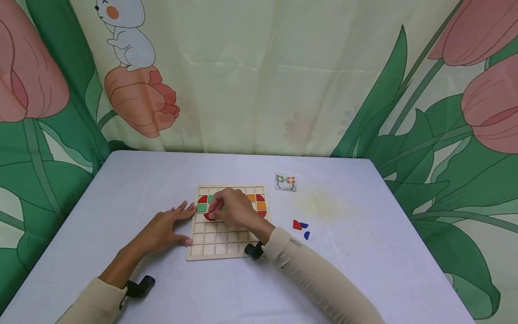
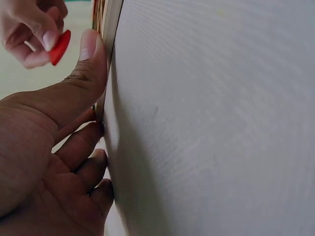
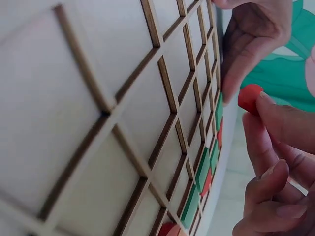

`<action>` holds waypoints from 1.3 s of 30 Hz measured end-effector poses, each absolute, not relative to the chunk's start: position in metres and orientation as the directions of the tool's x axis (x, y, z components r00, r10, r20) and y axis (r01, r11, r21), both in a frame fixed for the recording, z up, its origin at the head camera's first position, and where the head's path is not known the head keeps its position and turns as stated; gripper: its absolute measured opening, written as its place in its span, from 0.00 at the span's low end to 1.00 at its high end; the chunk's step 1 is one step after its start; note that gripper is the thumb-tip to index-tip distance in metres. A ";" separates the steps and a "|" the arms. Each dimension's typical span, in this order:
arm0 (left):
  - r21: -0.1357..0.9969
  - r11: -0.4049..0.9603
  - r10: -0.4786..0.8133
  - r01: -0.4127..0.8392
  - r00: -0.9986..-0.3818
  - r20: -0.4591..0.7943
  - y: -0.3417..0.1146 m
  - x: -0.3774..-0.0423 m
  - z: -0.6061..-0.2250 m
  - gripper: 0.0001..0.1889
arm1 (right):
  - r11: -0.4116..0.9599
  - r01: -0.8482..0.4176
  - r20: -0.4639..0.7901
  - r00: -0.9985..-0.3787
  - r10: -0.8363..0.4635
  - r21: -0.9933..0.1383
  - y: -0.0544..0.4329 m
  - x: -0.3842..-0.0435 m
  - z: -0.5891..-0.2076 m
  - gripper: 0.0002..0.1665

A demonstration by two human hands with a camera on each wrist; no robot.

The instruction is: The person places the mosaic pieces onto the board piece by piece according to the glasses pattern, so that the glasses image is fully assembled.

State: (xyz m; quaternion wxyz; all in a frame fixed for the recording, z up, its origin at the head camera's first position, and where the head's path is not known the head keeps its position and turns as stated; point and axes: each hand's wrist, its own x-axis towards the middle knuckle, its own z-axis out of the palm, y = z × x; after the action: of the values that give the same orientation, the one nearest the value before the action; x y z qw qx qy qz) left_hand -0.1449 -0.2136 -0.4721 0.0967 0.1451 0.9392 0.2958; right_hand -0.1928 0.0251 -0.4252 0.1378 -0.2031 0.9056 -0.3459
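Observation:
A wooden grid board (image 1: 220,237) lies on the table with red, green and orange pieces set in its upper rows. My right hand (image 1: 234,208) is over the board's upper left part, pinching a small red piece (image 1: 208,216) with a rounded edge between thumb and fingertips. In the right wrist view that red piece (image 3: 250,97) is held above the grid, apart from it. My left hand (image 1: 163,228) rests at the board's left edge, its fingers extended and thumb (image 2: 88,64) against the side. Part of the coloured rows is hidden behind my right hand.
A small printed card (image 1: 285,182) with a coloured grid pattern lies beyond the board's upper right corner. To the right of the board are a loose red piece (image 1: 297,224), a blue piece (image 1: 304,225) and another blue piece (image 1: 307,235). A white cloth (image 1: 344,270) covers the table.

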 end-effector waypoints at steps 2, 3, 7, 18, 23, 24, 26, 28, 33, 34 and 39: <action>0.587 0.781 0.330 0.214 -0.939 -0.096 -0.214 -0.145 -0.473 0.55 | 0.684 -0.275 -0.108 -0.881 -0.460 -0.675 0.020 -0.195 -0.427 0.07; 0.587 0.781 0.331 0.216 -0.939 -0.096 -0.214 -0.145 -0.473 0.55 | 0.690 -0.277 -0.107 -0.882 -0.458 -0.669 0.018 -0.196 -0.427 0.07; 0.589 0.778 0.333 0.219 -0.939 -0.090 -0.213 -0.144 -0.473 0.55 | 0.711 -0.273 -0.105 -0.892 -0.439 -0.648 0.009 -0.201 -0.431 0.08; 0.588 0.780 0.328 0.211 -0.939 -0.098 -0.211 -0.144 -0.471 0.55 | 0.801 -0.181 -0.191 -0.919 -0.344 -0.570 -0.009 -0.207 -0.439 0.13; 0.594 0.770 0.339 0.232 -0.938 -0.074 -0.212 -0.143 -0.471 0.55 | 0.813 -0.198 -0.189 -0.917 -0.350 -0.548 -0.013 -0.208 -0.442 0.14; 0.594 0.768 0.343 0.240 -0.937 -0.066 -0.212 -0.143 -0.471 0.55 | 0.813 -0.202 -0.188 -0.916 -0.354 -0.546 -0.013 -0.208 -0.442 0.13; 0.592 0.765 0.351 0.254 -0.935 -0.051 -0.212 -0.143 -0.470 0.55 | 0.812 -0.209 -0.185 -0.915 -0.359 -0.545 -0.014 -0.208 -0.441 0.13; 0.593 0.761 0.358 0.265 -0.933 -0.042 -0.212 -0.143 -0.470 0.54 | 0.812 -0.208 -0.183 -0.916 -0.358 -0.545 -0.014 -0.208 -0.441 0.13; 0.598 0.761 0.354 0.252 -0.933 -0.057 -0.211 -0.144 -0.469 0.54 | 0.814 -0.203 -0.177 -0.921 -0.348 -0.544 -0.011 -0.207 -0.441 0.12; 0.598 0.761 0.353 0.250 -0.934 -0.059 -0.211 -0.144 -0.469 0.54 | 0.812 -0.204 -0.175 -0.921 -0.349 -0.546 -0.010 -0.207 -0.441 0.11; 0.590 0.768 0.348 0.248 -0.936 -0.060 -0.211 -0.143 -0.469 0.54 | 0.804 -0.210 -0.167 -0.920 -0.356 -0.556 -0.004 -0.205 -0.439 0.10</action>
State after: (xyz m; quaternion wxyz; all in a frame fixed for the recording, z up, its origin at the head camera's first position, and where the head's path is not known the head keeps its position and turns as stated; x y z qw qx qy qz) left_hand -0.1427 -0.2109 -0.4692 0.0830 0.1589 0.9366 0.3011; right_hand -0.2052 -0.0039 -0.4388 0.1325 -0.1506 0.9404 -0.2745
